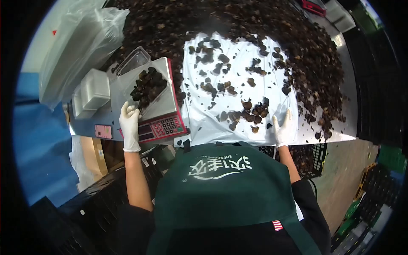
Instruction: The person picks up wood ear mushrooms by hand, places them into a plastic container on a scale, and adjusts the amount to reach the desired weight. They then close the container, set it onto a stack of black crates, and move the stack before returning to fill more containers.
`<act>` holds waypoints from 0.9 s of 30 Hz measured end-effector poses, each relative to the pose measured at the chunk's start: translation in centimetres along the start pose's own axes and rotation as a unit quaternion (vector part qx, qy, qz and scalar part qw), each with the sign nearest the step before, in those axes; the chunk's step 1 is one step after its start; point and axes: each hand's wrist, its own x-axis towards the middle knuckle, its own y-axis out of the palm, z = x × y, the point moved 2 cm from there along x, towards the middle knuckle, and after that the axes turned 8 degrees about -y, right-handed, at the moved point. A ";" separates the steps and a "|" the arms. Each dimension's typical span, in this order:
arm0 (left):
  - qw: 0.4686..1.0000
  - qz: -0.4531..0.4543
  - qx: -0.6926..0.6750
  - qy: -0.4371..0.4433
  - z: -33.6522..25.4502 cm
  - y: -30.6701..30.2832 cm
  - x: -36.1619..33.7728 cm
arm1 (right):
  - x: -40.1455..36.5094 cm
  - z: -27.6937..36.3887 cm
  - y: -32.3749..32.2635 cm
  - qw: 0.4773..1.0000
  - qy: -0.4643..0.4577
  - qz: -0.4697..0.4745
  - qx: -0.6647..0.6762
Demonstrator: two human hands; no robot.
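Observation:
My left hand (130, 123), in a white glove, is at the lower left edge of a red-framed weighing scale (168, 104). Its fingers are bent close together beside a clear tray of dark dried pieces (148, 87) on the scale; whether they pinch the tray's corner is too small to tell. My right hand (284, 127), also gloved, rests on the lower right part of a white sheet (204, 127), thumb and fingers apart. Scattered dark pieces (255, 111) lie on the sheet, left of that hand.
A large heap of dark pieces (327, 68) surrounds the sheet at the back and right. Stacked white trays (95, 89), a plastic bag (80, 51) and a pink phone (103, 131) are at the left. Black crates (314, 159) stand below the table edge.

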 end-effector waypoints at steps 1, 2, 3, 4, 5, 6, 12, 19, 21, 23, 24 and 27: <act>1.000 0.007 0.003 0.001 -0.1 0.2 -0.4 | -0.5 0.6 0.0 1.000 -0.003 0.003 -0.007; 1.000 -0.017 0.011 0.010 -0.2 0.2 -1.0 | -0.8 1.5 0.4 1.000 -0.008 0.007 -0.014; 0.999 -0.043 0.017 0.018 -0.3 0.3 -1.5 | -0.8 1.7 1.4 1.000 -0.022 0.007 0.017; 0.998 -0.049 0.016 0.029 -0.5 0.1 -1.9 | 0.1 3.6 1.2 0.998 -0.025 0.023 0.054; 0.998 -0.065 0.008 0.026 -1.3 0.2 -2.5 | 0.7 5.3 1.3 0.995 -0.039 0.048 0.073; 0.996 -0.082 0.000 0.024 -1.8 0.2 -3.1 | 1.3 6.9 1.5 0.992 -0.053 0.072 0.093; 0.992 -0.121 0.000 0.038 -1.1 -1.8 -3.3 | 1.8 13.7 3.7 0.949 -0.260 0.108 0.143; 0.991 -0.133 -0.003 0.030 0.0 -2.3 -4.3 | 1.8 14.2 4.7 0.932 -0.314 0.141 0.111; 0.990 -0.142 -0.020 0.016 -0.1 -2.3 -4.7 | 1.6 14.3 4.6 0.925 -0.337 0.094 0.149; 0.988 -0.154 -0.022 0.012 -0.5 -2.5 -5.0 | 0.9 13.1 5.7 0.926 -0.326 0.085 0.169; 0.986 -0.163 -0.023 0.010 -0.5 -2.5 -5.3 | 0.9 13.1 5.7 0.929 -0.311 0.076 0.188; 0.984 -0.174 -0.028 0.016 -0.4 -2.9 -5.5 | 0.9 12.4 6.0 0.945 -0.231 0.059 0.225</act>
